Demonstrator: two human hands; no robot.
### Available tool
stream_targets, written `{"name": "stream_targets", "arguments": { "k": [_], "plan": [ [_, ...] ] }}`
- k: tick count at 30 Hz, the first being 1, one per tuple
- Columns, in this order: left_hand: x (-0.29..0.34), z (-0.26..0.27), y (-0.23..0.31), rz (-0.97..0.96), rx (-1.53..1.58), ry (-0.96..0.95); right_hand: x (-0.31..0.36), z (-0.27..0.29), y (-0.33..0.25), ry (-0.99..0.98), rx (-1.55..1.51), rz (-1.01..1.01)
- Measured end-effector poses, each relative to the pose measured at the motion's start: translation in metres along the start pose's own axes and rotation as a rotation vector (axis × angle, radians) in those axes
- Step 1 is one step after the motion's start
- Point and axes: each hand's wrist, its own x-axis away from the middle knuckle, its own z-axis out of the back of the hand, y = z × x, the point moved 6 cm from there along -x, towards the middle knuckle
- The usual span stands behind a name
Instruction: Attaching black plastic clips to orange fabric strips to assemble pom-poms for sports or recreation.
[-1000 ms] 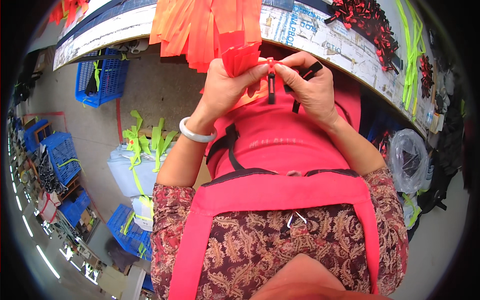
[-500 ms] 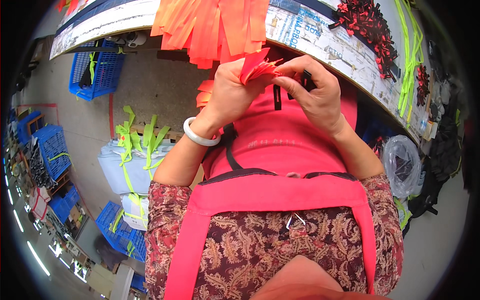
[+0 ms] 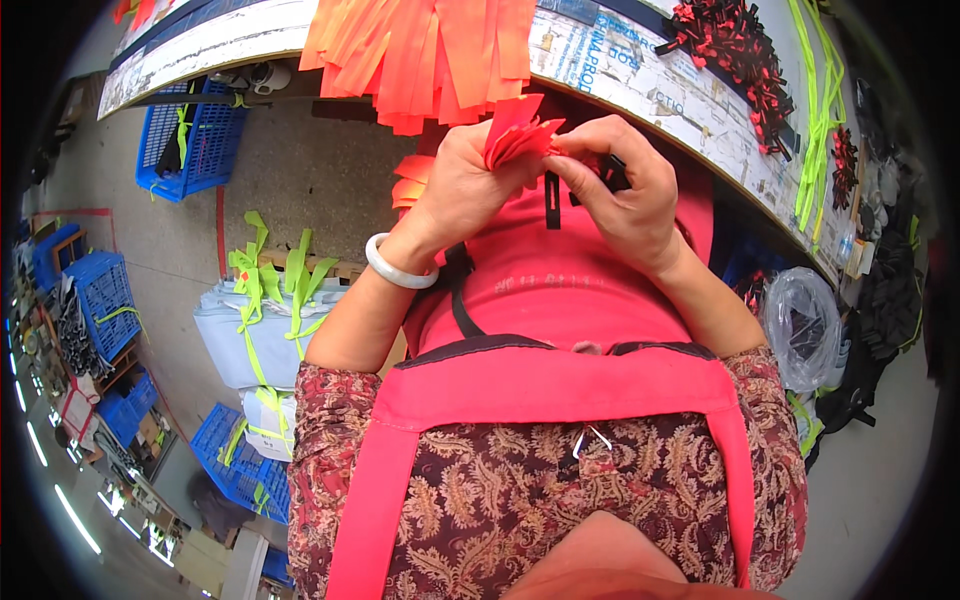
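My left hand [image 3: 465,172] is closed round a bundle of red-orange fabric strips [image 3: 515,135], whose loose ends fan out above the fingers. Thumb and forefinger of my right hand [image 3: 632,190] pinch at the bundle's right end. Small black strips [image 3: 553,200] hang by the right fingers; whether they are joined to the orange ones I cannot tell. Just beyond my hands, a thick row of long orange strips [image 3: 415,60] drapes over the table edge. More orange pieces [image 3: 411,180] show behind my left wrist.
The worktable [image 3: 640,85] curves across the top, bearing a pile of red-and-black pieces [image 3: 735,65] and yellow-green strips [image 3: 822,120]. Left on the floor stand blue crates [image 3: 205,140] and tied grey-blue bundles [image 3: 240,335]. A clear plastic bag [image 3: 803,330] is at right.
The bundle's orange ends have turned and spread slightly. My right hand has shifted a little, its fingers still at the bundle. My left hand keeps its hold.
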Motion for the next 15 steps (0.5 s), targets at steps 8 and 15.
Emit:
{"name": "stream_targets", "arguments": {
  "k": [8, 15],
  "plan": [
    [0.002, -0.003, -0.006, -0.058, 0.010, 0.007, 0.004, -0.005, 0.003, -0.018, -0.021, 0.016],
    [0.002, -0.003, -0.005, 0.008, 0.010, -0.070, 0.005, -0.004, -0.001, -0.039, -0.011, -0.041]
  ]
}}
